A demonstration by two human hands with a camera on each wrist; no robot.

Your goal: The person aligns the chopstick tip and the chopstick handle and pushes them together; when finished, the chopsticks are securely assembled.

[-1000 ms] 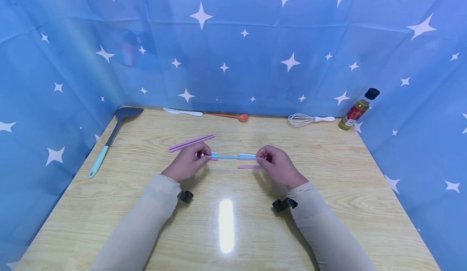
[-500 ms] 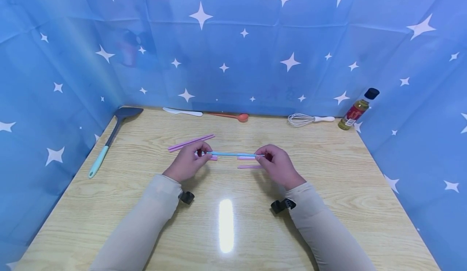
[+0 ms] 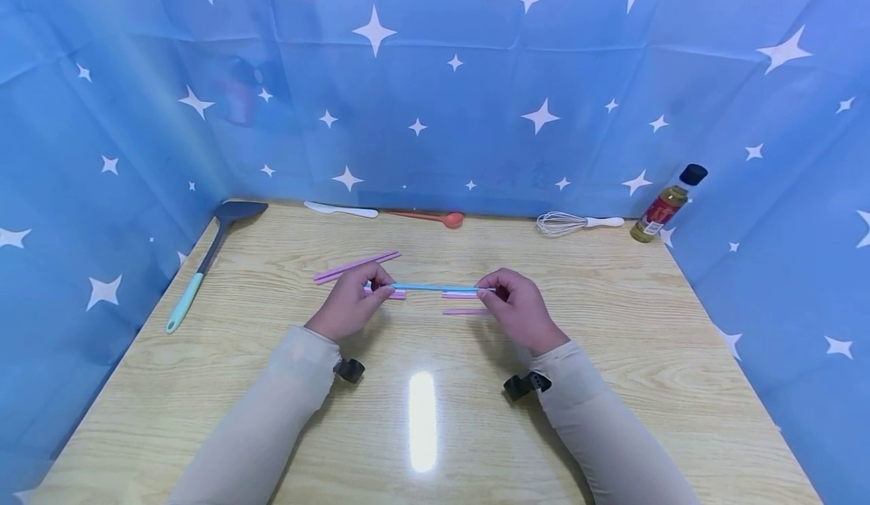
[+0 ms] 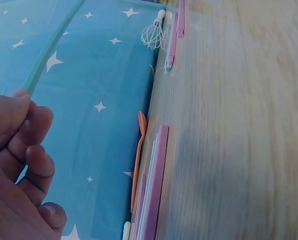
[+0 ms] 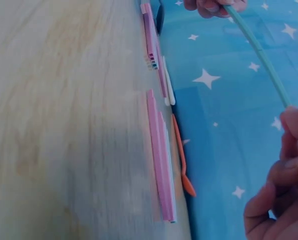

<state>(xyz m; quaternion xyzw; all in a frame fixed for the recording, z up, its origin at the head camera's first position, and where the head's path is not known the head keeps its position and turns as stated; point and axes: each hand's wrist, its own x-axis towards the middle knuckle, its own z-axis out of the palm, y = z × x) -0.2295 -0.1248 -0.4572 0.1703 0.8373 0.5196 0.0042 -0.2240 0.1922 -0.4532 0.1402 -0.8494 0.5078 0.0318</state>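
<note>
A thin light-blue stick (image 3: 435,287) is stretched between both hands, raised over the table. My left hand (image 3: 353,301) pinches its left end between thumb and forefinger; the other fingers curl loosely in the left wrist view. At the opposite end, the right hand (image 3: 519,309) pinches the stick the same way. Behind and beneath it lie two short bundles of pink, white and blue sticks, a left bundle (image 3: 396,294) and a right bundle (image 3: 458,294), partly hidden by the hands. One pink stick (image 3: 464,311) lies nearer me, its right end behind the right hand.
Two pink sticks (image 3: 356,266) lie slanted beyond the left hand. Along the back edge are a white knife (image 3: 340,209), an orange spoon (image 3: 435,218) and a whisk (image 3: 578,223). A bottle (image 3: 662,207) stands back right; a dark-headed spatula (image 3: 217,248) lies at left.
The blue stick has risen from level with the bundles to above them, both hands lifting slightly with it. Over the last half second the hands have hardly moved.
</note>
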